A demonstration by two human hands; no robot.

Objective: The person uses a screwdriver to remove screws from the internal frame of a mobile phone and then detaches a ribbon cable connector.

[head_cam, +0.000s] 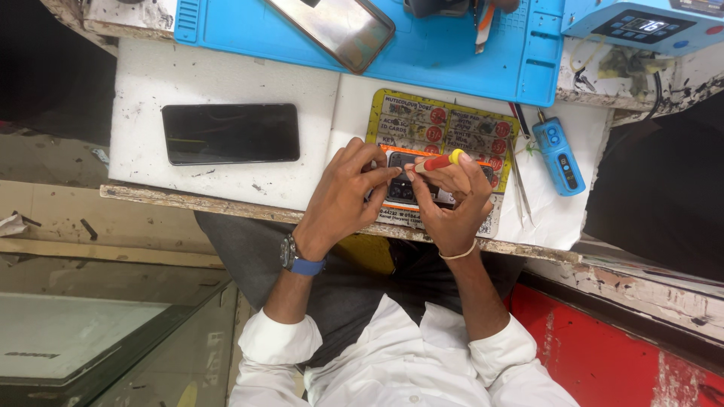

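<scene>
left hand [343, 196] | our fingers curled, tips pressed down, wrist bent; right hand [452, 200] | our fingers pinched shut, thumb meeting the forefinger tip; both | our fingertips nearly touching, forearms converging

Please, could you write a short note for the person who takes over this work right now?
Left hand: holds the opened phone steady on the yellow card.
Right hand: grips the red and yellow screwdriver, tip at the phone.
Nearby: tweezers, blue tool, black phone lying apart.
Done: the back seems off.
Left: how many screws remain cannot be seen.
</scene>
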